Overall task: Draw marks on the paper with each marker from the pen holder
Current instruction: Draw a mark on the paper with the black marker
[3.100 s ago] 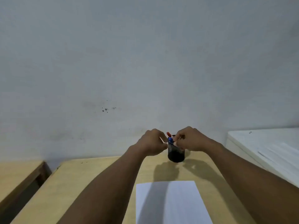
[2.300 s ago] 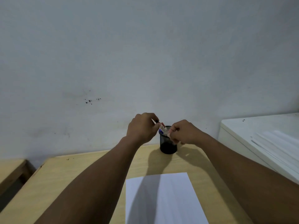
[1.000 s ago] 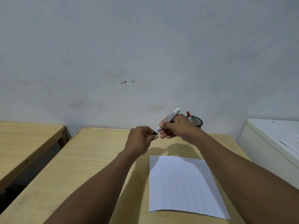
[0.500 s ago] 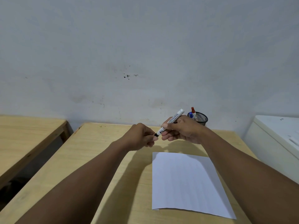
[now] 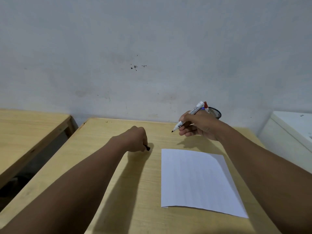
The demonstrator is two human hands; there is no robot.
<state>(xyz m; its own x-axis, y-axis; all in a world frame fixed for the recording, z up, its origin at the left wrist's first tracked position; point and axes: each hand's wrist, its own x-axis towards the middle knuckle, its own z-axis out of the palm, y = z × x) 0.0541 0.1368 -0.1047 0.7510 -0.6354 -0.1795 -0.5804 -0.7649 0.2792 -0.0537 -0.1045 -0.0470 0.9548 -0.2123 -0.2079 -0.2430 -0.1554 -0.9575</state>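
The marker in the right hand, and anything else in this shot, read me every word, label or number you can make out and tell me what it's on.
Marker in the right hand: dark print runs along the white barrel, too blurred to read.
Paper: blank, no text or marks.
Pen holder and the markers in it: no readable text.
Cap in the left hand: no text visible.

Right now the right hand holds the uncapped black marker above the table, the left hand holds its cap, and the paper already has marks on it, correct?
Not quite. In the head view the paper is blank. The right hand holds the uncapped marker; the left hand holds the cap.
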